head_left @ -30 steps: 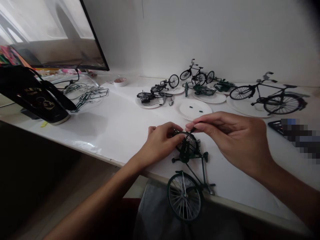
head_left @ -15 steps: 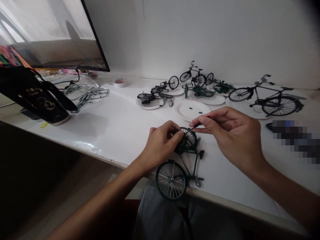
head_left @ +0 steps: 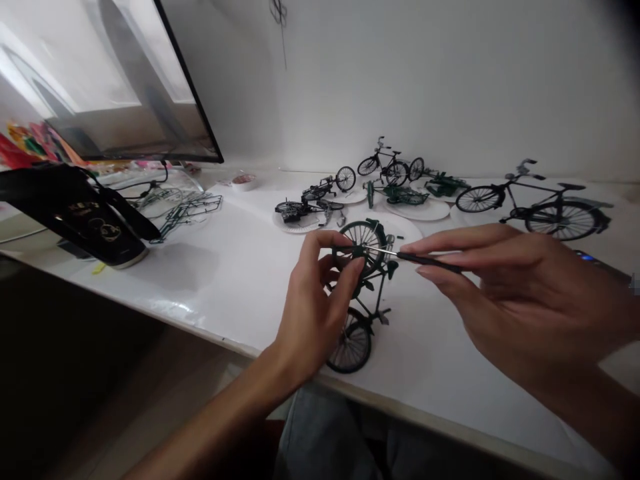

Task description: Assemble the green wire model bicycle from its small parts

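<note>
A dark green model bicycle (head_left: 380, 293) is held near the table's front edge, its two spoked wheels one above the other in the view. My left hand (head_left: 315, 300) grips it by the upper wheel, thumb and fingers pinched around the parts near the hub. Between the fingertips of my right hand (head_left: 520, 287) is a small screwdriver (head_left: 425, 259) with a black handle and a thin metal shaft. Its tip points left and meets the bicycle near that hub, close to my left thumb. The exact contact spot is too small to make out.
Paper plates (head_left: 425, 211) with bicycle parts stand along the wall. A finished-looking black model bicycle (head_left: 535, 200) is at the right. On the left are a black tumbler (head_left: 100, 220), green wire frames (head_left: 190, 210), a monitor (head_left: 140, 80) and a small bowl (head_left: 243, 182).
The bicycle has been raised away from the table edge and turned somewhat. My right hand has moved right and lower, and the screwdriver now lies nearly level. The head view has tilted up slightly.
</note>
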Demonstrator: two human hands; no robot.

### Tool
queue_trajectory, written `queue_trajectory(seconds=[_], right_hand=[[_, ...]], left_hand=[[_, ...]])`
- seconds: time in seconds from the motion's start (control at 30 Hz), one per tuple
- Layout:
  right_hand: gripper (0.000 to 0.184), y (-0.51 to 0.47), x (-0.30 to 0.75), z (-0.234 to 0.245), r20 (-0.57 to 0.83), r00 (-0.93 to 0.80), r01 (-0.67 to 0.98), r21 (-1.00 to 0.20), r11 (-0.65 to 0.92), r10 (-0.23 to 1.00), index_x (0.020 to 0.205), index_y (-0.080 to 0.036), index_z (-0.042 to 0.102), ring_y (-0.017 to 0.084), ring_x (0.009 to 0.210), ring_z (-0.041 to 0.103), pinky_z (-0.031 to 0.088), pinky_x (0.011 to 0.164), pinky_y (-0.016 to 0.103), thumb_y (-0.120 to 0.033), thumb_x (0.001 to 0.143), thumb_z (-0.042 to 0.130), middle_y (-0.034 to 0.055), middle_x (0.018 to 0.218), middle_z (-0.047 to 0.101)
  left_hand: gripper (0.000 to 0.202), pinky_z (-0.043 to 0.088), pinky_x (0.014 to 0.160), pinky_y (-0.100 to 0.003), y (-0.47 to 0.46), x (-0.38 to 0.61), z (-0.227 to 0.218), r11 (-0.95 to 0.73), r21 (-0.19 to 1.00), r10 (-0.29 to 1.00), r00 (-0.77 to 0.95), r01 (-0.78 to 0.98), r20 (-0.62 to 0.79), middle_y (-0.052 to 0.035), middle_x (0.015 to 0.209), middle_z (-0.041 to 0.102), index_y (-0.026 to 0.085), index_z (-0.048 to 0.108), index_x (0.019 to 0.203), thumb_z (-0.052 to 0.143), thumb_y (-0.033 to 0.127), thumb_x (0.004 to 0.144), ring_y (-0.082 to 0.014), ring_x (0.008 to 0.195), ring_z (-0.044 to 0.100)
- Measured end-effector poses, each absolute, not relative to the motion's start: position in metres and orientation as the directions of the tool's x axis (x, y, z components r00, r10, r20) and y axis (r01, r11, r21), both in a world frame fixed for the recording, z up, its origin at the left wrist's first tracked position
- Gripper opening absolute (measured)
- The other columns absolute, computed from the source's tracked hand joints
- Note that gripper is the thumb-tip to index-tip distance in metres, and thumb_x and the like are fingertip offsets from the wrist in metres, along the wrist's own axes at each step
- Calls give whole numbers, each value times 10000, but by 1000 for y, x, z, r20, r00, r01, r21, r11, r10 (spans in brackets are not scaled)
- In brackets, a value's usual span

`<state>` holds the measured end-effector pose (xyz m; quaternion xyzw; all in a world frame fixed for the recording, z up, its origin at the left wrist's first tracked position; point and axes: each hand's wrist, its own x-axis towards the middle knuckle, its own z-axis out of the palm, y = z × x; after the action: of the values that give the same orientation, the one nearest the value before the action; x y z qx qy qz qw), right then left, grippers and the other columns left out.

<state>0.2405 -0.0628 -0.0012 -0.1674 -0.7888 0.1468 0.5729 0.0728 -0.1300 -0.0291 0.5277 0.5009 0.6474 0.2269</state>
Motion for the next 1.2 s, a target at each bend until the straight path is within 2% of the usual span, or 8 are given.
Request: queue_trajectory(seconds=[0.23, 0.37, 0.53, 0.7, 0.83, 1.0, 1.1, 1.2], right_hand=[[161, -65, 248, -1, 877, -353, 364, -191, 911, 325, 916, -217, 653, 174, 713, 702, 540, 617, 299, -165, 812, 764, 15, 813, 741], [238, -63, 252, -4, 841, -522, 406, 96, 909, 144, 1056, -162, 645, 137, 596, 666, 479, 580, 292, -123, 838, 734, 23, 804, 756], [239, -64, 249, -9, 785, -612, 346, 155, 925, 98, 1126, -110, 618, 151, 622, 680, 446, 573, 316, -104, 891, 656, 59, 856, 762], [133, -67, 240, -18, 784, -579, 321, -35, 946, 225, 1051, -139, 644, 99, 517, 589, 406, 532, 290, -130, 921, 615, 4, 739, 711], [118, -72, 236, -20, 675, -546, 297, -397, 868, 496, 940, -183, 670, 78, 448, 508, 395, 489, 252, -246, 957, 572, -37, 604, 622], [343, -82, 229, -17, 239, -572, 165, -903, 396, 785, 861, -180, 647, 84, 399, 497, 394, 402, 212, -479, 962, 512, -41, 545, 543], [436, -84, 225, -17, 34, -640, 63, -993, 97, 768, 903, -154, 629, 86, 373, 474, 365, 364, 212, -567, 941, 496, -38, 553, 531], [450, -81, 223, -20, -37, -718, 29, -999, -23, 695, 966, -146, 613, 83, 380, 439, 342, 372, 217, -578, 941, 488, -43, 571, 515]], left_hand=[[525, 578, 912, -315, -130, 64, -18, -469, 767, 650, -417, 438, 636, -29, 1086, 591, 256, 456, 1303, 678, 97, 854, -153, 970, 658], [385, 564, 954, -343, -127, 59, -21, -411, 776, 671, -417, 479, 613, -42, 1085, 645, 232, 590, 1220, 692, 134, 861, -178, 1019, 659], [204, 572, 911, -355, -127, 56, -21, -452, 705, 617, -380, 546, 689, -59, 1056, 636, 185, 645, 1053, 693, 140, 860, -184, 1004, 645], [199, 555, 950, -341, -126, 56, -18, -467, 584, 542, -307, 664, 782, -73, 1140, 655, 180, 647, 1040, 658, 84, 867, -188, 1085, 636], [244, 568, 880, -283, -126, 57, -19, -450, 499, 502, -252, 741, 827, -64, 1061, 680, 174, 651, 1059, 634, 31, 861, -165, 1013, 658], [239, 574, 867, -280, -126, 58, -23, -457, 452, 456, -234, 766, 859, -70, 1038, 684, 165, 657, 1064, 625, 31, 869, -167, 995, 665], [261, 578, 871, -289, -124, 57, -26, -471, 421, 442, -205, 775, 873, -75, 1053, 683, 169, 657, 1090, 616, 26, 874, -170, 1008, 665], [290, 579, 885, -313, -122, 54, -28, -476, 389, 441, -169, 788, 881, -78, 1072, 679, 178, 648, 1123, 605, 25, 880, -176, 1025, 660]])
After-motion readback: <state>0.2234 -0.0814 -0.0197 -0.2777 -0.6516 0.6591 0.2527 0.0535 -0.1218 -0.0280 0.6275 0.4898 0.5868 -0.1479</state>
